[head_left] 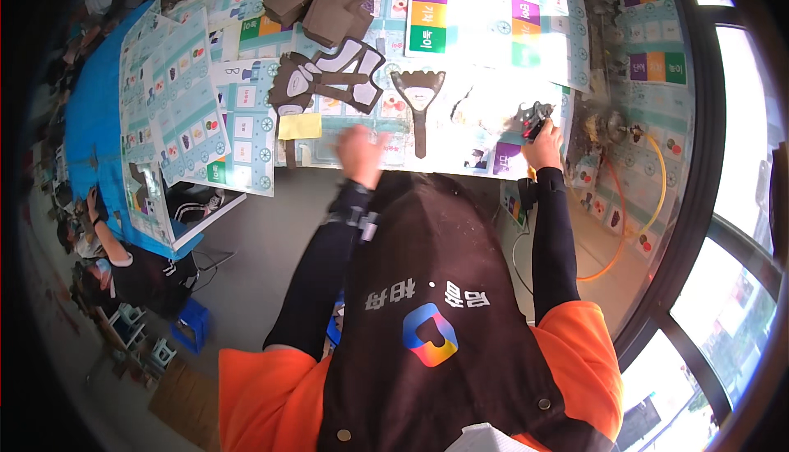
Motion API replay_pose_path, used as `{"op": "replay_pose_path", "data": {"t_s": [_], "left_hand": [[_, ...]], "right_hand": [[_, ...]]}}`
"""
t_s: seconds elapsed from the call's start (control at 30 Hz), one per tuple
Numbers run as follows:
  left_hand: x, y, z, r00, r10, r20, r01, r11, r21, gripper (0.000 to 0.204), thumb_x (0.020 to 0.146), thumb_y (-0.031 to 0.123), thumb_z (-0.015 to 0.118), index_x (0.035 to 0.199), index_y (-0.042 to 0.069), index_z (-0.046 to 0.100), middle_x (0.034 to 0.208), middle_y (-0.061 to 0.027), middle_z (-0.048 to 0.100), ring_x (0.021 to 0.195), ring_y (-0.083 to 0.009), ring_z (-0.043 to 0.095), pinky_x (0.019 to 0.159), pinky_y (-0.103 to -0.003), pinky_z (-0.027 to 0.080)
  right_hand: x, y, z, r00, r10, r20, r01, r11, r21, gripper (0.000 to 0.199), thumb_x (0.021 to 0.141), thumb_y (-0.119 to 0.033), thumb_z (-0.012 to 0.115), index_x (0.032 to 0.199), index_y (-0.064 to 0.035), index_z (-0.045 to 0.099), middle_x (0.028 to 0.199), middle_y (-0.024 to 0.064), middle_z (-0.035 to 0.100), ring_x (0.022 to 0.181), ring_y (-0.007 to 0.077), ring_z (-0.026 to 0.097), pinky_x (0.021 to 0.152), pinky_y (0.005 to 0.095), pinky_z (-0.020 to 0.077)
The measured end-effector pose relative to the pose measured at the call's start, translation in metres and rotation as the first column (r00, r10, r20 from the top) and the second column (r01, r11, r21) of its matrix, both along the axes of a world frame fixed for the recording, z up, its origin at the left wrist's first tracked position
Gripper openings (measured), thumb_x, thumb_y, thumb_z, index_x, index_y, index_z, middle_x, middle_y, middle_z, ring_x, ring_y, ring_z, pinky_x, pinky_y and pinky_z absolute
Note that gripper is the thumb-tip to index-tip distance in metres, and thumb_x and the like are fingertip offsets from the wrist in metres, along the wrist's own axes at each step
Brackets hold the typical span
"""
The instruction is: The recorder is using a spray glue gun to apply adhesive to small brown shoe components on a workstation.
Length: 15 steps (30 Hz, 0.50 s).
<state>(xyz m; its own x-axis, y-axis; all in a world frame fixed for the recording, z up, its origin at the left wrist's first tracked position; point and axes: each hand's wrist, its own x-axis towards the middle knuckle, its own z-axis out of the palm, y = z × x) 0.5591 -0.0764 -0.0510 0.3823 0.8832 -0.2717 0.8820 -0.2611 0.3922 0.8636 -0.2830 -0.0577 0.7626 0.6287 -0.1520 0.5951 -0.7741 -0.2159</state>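
My right hand (544, 149) is at the table's front right edge, its fingers closed round a small dark tool (534, 117) whose kind I cannot make out. My left hand (360, 156), smeared by motion, hovers near the front edge beside a yellow slip of paper (301, 126); its fingers do not show clearly. Between the hands and a little beyond them lies a dark brown Y-shaped cut piece (420, 127) with a scalloped top and a pale centre. To its left, more brown cut pieces (345, 79) with pale patches overlap one another.
Thicker brown pieces (333, 10) are heaped at the back. Printed sheets (460, 25) cover the table, partly in bright sunlight. A yellow hose (660, 172) curves down at the right, near a window frame (699, 140). At far left, another person's arm (110, 242) reaches toward a blue-covered table (90, 136).
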Motion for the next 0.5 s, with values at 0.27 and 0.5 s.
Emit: {"op": "replay_pose_path", "data": {"t_s": [0.27,0.5], "left_hand": [[0.069,-0.078,-0.059,0.975,-0.007,-0.224,-0.003,0.999,-0.043,0.033,0.075,0.033,0.066,0.087,0.002,0.062,0.090,-0.0144,0.061,0.095,-0.0294,0.057,0.083,-0.041,0.044],[0.077,-0.075,-0.064,0.998,0.032,0.045,-0.022,0.977,-0.212,0.014,0.075,0.016,0.059,0.079,0.003,0.062,0.085,-0.0185,0.061,0.084,-0.0372,0.059,0.077,-0.047,0.045]], "right_hand": [[0.000,-0.032,0.016,0.996,-0.059,-0.059,0.068,0.985,0.160,0.053,0.071,-0.010,0.060,0.120,0.0017,0.045,0.114,0.0216,0.048,0.111,0.0392,0.042,0.097,0.0436,0.0339],[-0.006,-0.088,0.030,0.996,-0.071,-0.047,0.081,0.960,0.269,0.037,0.070,-0.003,0.062,0.106,0.0001,0.055,0.102,0.0215,0.057,0.098,0.0364,0.053,0.087,0.0435,0.0411]]}}
